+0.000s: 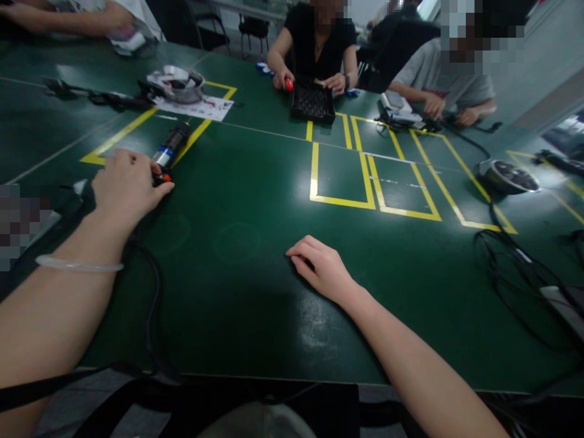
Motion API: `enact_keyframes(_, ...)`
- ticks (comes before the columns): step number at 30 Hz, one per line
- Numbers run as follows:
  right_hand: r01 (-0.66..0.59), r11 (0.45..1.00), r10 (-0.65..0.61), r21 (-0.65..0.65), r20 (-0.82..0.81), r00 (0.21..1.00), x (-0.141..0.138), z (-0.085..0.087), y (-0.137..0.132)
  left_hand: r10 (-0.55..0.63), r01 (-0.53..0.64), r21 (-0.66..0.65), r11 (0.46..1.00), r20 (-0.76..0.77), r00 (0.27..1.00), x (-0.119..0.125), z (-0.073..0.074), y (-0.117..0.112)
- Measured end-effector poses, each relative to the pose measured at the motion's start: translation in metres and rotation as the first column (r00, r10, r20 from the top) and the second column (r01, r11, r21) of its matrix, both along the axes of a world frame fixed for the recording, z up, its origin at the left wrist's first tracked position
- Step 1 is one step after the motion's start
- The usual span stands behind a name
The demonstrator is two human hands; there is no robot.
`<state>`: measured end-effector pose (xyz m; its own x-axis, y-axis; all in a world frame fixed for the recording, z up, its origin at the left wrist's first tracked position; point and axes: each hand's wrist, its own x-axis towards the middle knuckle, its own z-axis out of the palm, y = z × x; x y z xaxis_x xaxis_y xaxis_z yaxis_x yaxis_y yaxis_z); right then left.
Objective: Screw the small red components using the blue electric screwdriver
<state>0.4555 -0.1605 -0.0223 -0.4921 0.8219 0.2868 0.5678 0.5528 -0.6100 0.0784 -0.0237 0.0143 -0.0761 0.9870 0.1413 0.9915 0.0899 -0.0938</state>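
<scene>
My left hand (128,185) reaches forward at the left of the green table (255,243), fingers curled over the near end of a black and silver cylindrical tool (171,146) with a blue band and an orange tip. A clear bangle sits on that wrist. My right hand (319,267) rests on the table in the middle, fingers curled loosely under, with something small and dark showing beneath them that I cannot make out.
Yellow tape rectangles (342,182) mark the table. A metal bowl (176,84) stands on paper at the back left, a black tray (312,102) before a person in black, a round device (506,175) and cables (515,267) at the right. Other people sit at the far side.
</scene>
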Motion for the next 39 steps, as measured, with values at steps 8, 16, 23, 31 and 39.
enact_keyframes(8, -0.001, 1.000, 0.001, -0.010, 0.005, 1.000, 0.000, -0.001, 0.001, 0.000, -0.001, 0.028, 1.000, 0.027, 1.000, 0.001, -0.001, -0.003)
enact_keyframes(16, 0.015, 0.997, -0.020, -0.073, -0.067, 0.998, -0.001, -0.003, 0.001, -0.263, 0.211, 0.171, 0.962, 0.386, 0.884, 0.044, 0.008, -0.016)
enact_keyframes(23, 0.029, 0.971, -0.098, -0.235, -0.287, 0.953, -0.006, -0.002, 0.002, -0.417, 0.614, 0.081, 0.785, 0.803, 0.427, 0.115, 0.005, -0.062)
enact_keyframes(31, -0.202, 0.762, -0.255, -0.615, -0.572, 0.780, -0.016, -0.007, 0.001, -0.316, 0.801, -0.048, 0.596, 0.904, 0.289, 0.140, 0.002, -0.090)
enact_keyframes(39, -0.274, 0.685, -0.325, -0.675, -0.619, 0.715, -0.016, -0.003, 0.002, -0.355, 0.825, -0.014, 0.565, 0.899, 0.258, 0.145, 0.002, -0.092)
